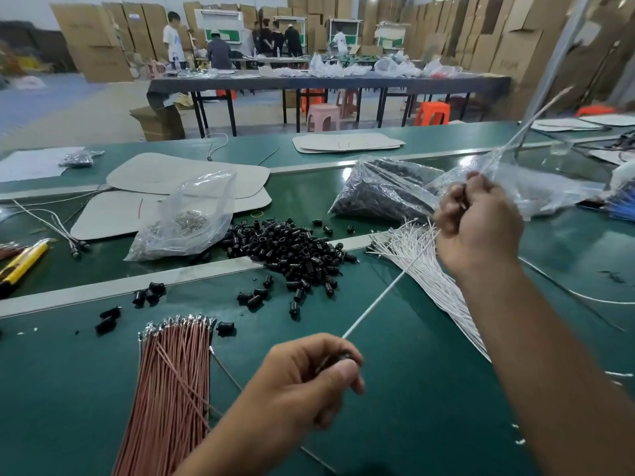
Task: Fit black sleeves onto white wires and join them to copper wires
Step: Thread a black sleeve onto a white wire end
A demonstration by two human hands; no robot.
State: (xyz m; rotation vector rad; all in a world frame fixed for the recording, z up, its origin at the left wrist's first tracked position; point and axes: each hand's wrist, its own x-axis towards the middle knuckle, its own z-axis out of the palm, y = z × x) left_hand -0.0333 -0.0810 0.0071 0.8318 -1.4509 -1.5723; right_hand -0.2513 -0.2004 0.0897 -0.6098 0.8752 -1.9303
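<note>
No legible text; carton (pixel 92 32) print too blurred

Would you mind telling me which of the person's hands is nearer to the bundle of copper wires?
Left. The left hand, pinching a black sleeve, is just right of the copper wires; the right hand, gripping a white wire, sits farther right and farther back.

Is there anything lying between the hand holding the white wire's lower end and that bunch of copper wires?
Nothing bulky. Between the left hand, gripping the white wire, and the copper wires there is green mat, crossed only by one thin loose strand. A stray black sleeve sits beside the bundle's tips.
</note>
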